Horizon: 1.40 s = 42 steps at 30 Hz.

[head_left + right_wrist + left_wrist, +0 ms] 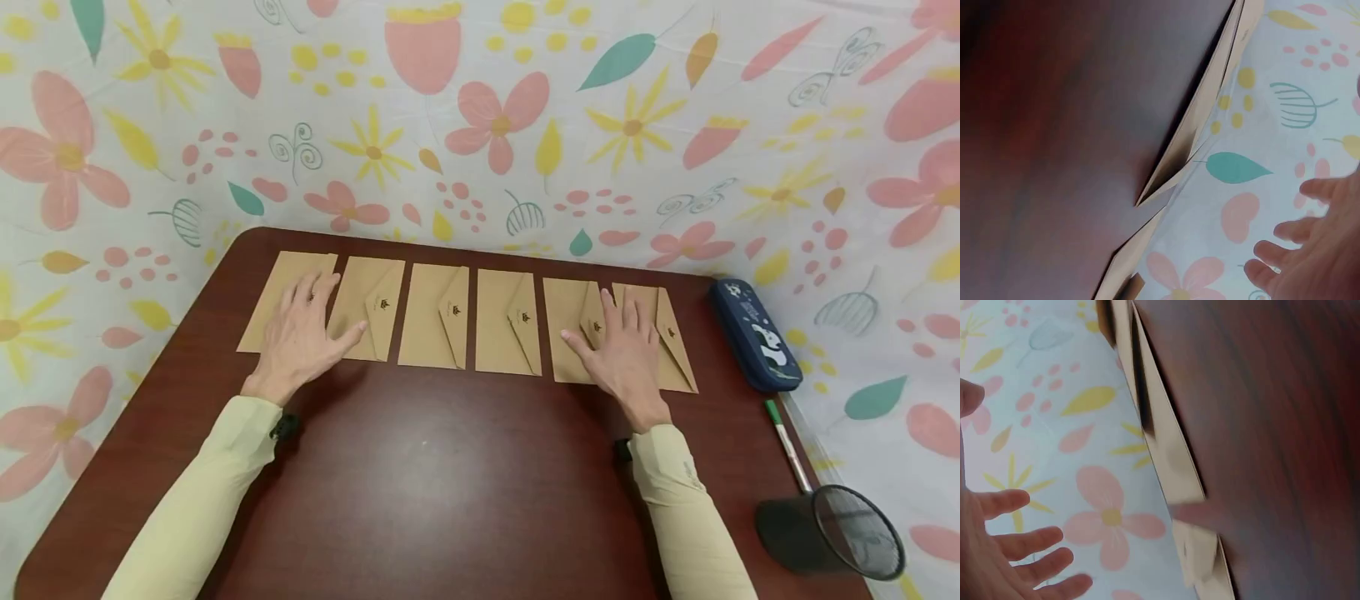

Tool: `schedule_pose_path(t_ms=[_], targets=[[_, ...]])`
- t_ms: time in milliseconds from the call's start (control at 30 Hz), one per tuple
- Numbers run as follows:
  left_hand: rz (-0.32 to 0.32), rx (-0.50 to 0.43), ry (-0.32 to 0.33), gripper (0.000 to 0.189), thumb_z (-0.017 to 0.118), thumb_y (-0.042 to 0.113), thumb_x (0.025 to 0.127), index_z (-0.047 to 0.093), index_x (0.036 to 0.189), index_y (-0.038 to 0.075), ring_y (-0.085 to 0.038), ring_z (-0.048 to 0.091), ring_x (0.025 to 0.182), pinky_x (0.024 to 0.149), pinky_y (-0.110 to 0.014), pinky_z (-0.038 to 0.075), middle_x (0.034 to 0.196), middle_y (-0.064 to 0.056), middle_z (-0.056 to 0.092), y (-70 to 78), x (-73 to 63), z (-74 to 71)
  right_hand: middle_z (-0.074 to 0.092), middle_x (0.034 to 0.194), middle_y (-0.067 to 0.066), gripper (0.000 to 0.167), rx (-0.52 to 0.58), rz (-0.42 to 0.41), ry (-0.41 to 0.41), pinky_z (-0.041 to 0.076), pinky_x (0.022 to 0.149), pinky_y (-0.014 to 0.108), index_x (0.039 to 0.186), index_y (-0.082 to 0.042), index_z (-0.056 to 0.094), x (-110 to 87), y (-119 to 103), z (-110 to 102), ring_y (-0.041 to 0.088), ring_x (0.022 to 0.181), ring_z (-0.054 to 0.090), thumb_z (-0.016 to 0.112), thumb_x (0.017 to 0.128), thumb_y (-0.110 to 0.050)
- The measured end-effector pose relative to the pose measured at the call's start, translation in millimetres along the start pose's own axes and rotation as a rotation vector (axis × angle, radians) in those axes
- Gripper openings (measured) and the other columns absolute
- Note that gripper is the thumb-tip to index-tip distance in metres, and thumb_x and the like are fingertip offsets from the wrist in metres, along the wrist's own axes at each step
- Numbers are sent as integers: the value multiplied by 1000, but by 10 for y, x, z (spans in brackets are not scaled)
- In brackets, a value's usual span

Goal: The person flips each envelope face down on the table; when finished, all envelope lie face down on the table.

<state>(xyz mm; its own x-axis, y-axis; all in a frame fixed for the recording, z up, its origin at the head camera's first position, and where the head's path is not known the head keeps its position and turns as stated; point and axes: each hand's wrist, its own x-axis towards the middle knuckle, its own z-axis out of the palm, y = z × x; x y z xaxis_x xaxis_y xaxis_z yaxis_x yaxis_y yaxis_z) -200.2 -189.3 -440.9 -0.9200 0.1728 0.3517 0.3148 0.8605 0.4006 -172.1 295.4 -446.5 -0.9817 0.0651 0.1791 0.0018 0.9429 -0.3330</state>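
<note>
Several brown kraft-paper envelopes (pixel 427 321) lie in a row along the far part of the table, their pointed flaps to the right with a small dark crown print. My left hand (pixel 300 329) is spread above the leftmost envelope (pixel 264 308), its thumb over the second envelope (pixel 378 337). At the right end, my right hand (pixel 624 354) is over the two rightmost envelopes, the last envelope (pixel 678 371) partly covered. Both wrist views show extended, separated fingers with nothing held. Some flaps stand slightly raised, as on this envelope (pixel 1200 106).
A navy pencil case (pixel 753 333) with a panda lies at the right edge of the dark wooden table (pixel 450 483). Below it are a green-capped marker (pixel 789 446) and a black mesh pen holder (pixel 795 533) on its side. A flower-patterned curtain (pixel 480 192) hangs behind.
</note>
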Motion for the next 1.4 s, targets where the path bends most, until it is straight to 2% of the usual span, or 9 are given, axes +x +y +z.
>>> schedule_pose_path(t_ms=[200,367,533,767,933,1033,1167,1267,1400], targets=[[-59,-216,-34,73,75,41,95,54,156,7,-44,57,135,110,-64,50,152,-24,59,271,-80,63,30,176,29,94,103,36,68,24,124,79,167,-4,37,-107,68,-93,63,156,30,67,100,-63],[-91,-424,-155,67,79,33,96,56,155,9,-39,71,112,94,-53,61,142,-19,67,765,-146,189,52,158,34,84,183,131,77,39,119,68,162,0,46,-153,187,-225,57,147,42,74,100,-49],[-6,-559,-221,56,82,25,94,65,144,7,-31,74,98,85,-40,65,128,-17,74,1300,-91,442,63,137,33,67,211,220,101,44,112,64,152,6,55,-169,334,-306,53,131,53,73,102,-35],[86,-541,-383,42,80,28,95,74,130,5,-21,74,95,87,-33,61,112,-12,80,2032,18,854,66,128,35,50,148,316,70,51,103,64,135,14,66,-182,533,-335,50,118,59,66,103,-24],[132,-465,-472,29,74,26,99,80,120,8,-10,72,89,84,-24,58,100,-1,81,2476,164,1087,69,111,29,40,145,409,-17,54,80,49,121,10,71,-124,603,-360,41,101,60,67,102,-25],[148,-426,-482,16,72,22,99,81,91,12,-4,60,68,67,-17,48,77,6,72,2682,292,1201,67,88,18,33,144,457,-83,48,65,38,107,7,74,-50,615,-345,34,86,60,69,101,-24],[153,-381,-498,47,71,13,98,51,55,16,-3,30,46,48,-18,26,50,10,36,2872,447,1358,61,70,6,27,169,482,-149,45,60,33,99,5,76,21,590,-311,28,77,58,72,98,-21],[143,-367,-506,57,68,6,96,36,50,18,-4,18,44,44,-19,19,48,10,22,2979,533,1488,68,80,11,28,173,497,-178,51,64,35,104,6,77,46,580,-288,29,81,61,75,98,-21],[153,-312,-521,51,64,4,95,37,55,18,-7,24,51,49,-22,27,54,8,26,3107,668,1789,75,113,25,36,156,530,-203,60,77,43,118,6,76,87,655,-237,35,94,65,77,97,-23]])
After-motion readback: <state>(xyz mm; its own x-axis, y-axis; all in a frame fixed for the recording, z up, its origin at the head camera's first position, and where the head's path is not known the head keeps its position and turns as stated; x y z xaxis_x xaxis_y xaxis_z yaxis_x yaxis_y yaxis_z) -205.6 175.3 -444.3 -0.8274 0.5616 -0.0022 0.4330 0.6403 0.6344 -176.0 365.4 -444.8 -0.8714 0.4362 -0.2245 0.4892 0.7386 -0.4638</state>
